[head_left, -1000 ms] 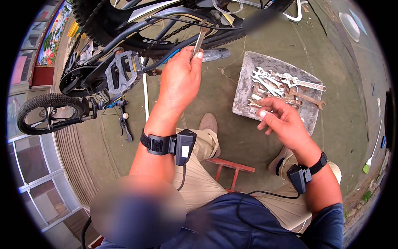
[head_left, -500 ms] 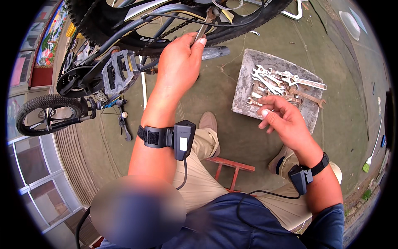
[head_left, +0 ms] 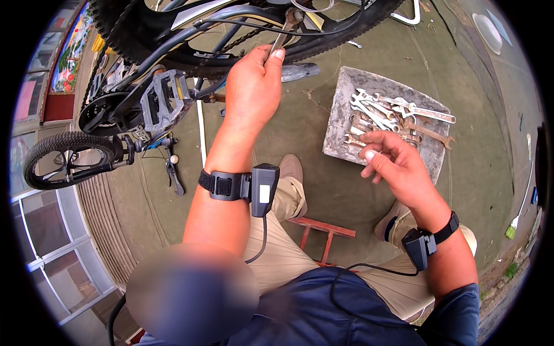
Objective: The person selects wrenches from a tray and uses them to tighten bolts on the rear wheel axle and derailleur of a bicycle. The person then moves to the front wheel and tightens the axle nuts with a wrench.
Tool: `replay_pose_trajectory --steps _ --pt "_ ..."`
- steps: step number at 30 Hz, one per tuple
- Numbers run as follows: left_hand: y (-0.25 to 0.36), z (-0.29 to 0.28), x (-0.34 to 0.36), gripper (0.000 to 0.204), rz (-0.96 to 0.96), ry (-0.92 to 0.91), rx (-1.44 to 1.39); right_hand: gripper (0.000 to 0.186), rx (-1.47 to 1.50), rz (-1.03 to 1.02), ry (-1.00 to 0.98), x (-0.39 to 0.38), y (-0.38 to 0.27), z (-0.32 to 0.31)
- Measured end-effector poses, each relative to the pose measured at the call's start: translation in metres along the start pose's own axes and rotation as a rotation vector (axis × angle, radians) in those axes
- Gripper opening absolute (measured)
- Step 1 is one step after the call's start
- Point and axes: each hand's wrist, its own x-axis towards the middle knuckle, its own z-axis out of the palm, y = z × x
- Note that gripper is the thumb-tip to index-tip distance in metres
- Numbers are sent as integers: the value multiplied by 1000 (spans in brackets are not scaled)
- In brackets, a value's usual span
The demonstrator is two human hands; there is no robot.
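1. I am pinching the spanner [head_left: 281, 36] shaft in my left hand [head_left: 252, 86], grip closed, upper centre.
2. I am keeping its head square on the bicycle wheel [head_left: 190, 34] fitting.
3. My right hand [head_left: 398, 167], loosely curled and empty, is hovering over the tool tray [head_left: 346, 124].

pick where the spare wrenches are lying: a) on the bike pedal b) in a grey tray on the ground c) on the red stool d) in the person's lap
b: the loose wrenches lie heaped in the grey tray on the ground, right by the right hand, while the left hand holds a single wrench up at the bike wheel.
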Motion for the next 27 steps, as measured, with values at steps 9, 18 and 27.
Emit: replay_pose_trajectory --steps 9,18,27 --pt "4 -3 -3 30 -20 -5 29 35 40 -1 17 -2 -1 -3" --pt "5 -3 -5 30 -82 -23 -7 37 3 -26 6 -1 4 -9" --pt "0 -7 -5 31 -12 19 121 37 9 -22 17 -5 4 -7"
